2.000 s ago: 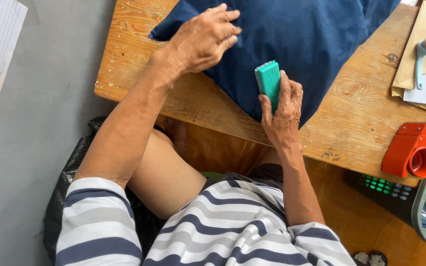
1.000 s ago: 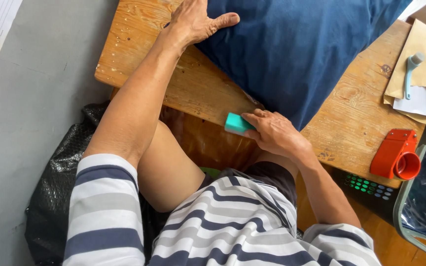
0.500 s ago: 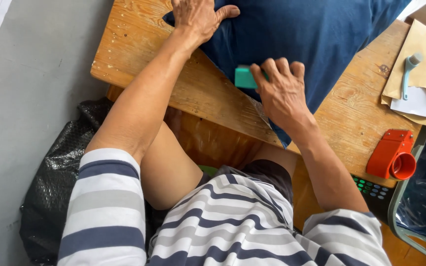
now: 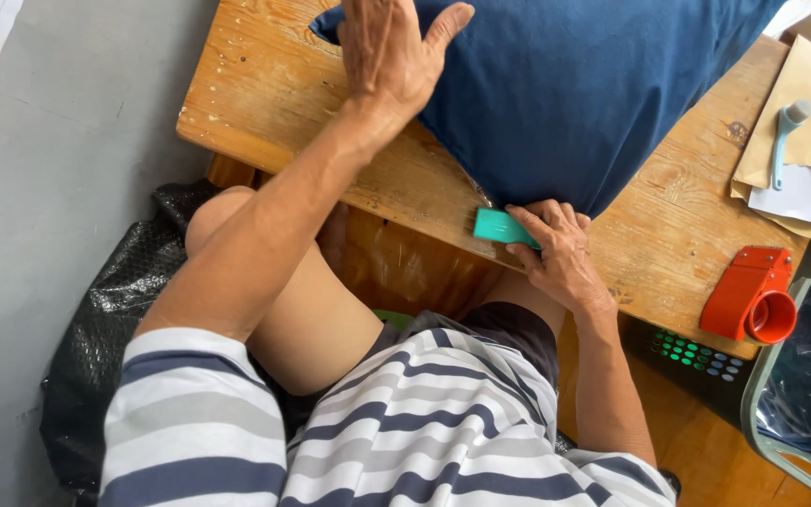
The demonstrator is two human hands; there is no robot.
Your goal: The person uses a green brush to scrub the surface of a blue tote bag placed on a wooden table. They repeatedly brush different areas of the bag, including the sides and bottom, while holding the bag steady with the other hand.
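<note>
A dark blue cloth [image 4: 574, 84], wrapped in clear plastic film, lies across the wooden table [image 4: 265, 94]. My left hand [image 4: 391, 52] rests flat on the cloth's left edge with fingers spread, pressing it down. My right hand [image 4: 556, 249] grips a small teal flat tool [image 4: 499, 227] at the cloth's near corner, close to the table's front edge. The tool's tip touches the plastic edge there.
A red tape dispenser [image 4: 753, 296] sits at the table's right front. Brown envelopes and white paper [image 4: 809, 122] with a light blue handled tool [image 4: 786, 131] lie at the far right. A black plastic bag [image 4: 110, 319] lies on the grey floor to the left.
My right hand pulled the teal tool back from the cloth's middle to its near corner by the table's front edge. My left hand stayed pressed on the cloth.
</note>
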